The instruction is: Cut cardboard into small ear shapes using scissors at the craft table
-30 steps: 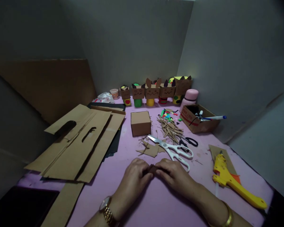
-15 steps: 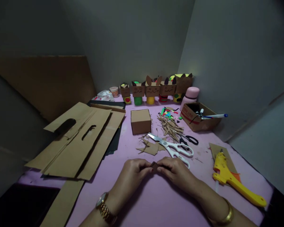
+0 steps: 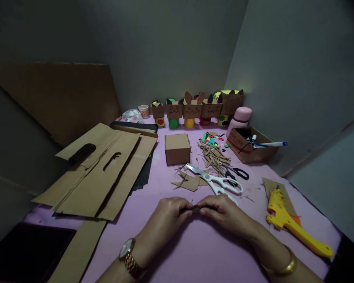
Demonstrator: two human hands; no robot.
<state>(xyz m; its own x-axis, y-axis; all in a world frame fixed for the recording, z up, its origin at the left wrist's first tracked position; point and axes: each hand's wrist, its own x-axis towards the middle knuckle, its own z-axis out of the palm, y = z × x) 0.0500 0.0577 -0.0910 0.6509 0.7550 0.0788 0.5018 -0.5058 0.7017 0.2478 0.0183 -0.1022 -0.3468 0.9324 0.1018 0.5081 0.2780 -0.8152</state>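
Observation:
Between my fingertips is a small dark brown piece of cardboard (image 3: 195,208), seen nearly edge-on and mostly covered by the fingers. My left hand (image 3: 172,212) pinches its left end, and my right hand (image 3: 220,212) pinches the right end. Both hands are low over the pink tabletop. Just beyond them lie white-handled scissors (image 3: 215,181), open, beside torn cardboard scraps (image 3: 190,181). Farther back a closed cardboard box (image 3: 177,149) rests on the table.
Cut cardboard sheets (image 3: 106,173) are stacked at left. A yellow glue gun (image 3: 292,226) lies at right, near an open carton (image 3: 250,145) with pens. Black-handled scissors (image 3: 240,173) touch a heap of cardboard strips (image 3: 214,155). Box-headed animal figures (image 3: 191,110) line the back.
The brown piece has turned from showing its face to lying nearly edge-on between my fingers. Both hands keep their pinch. The camera view has shifted slightly.

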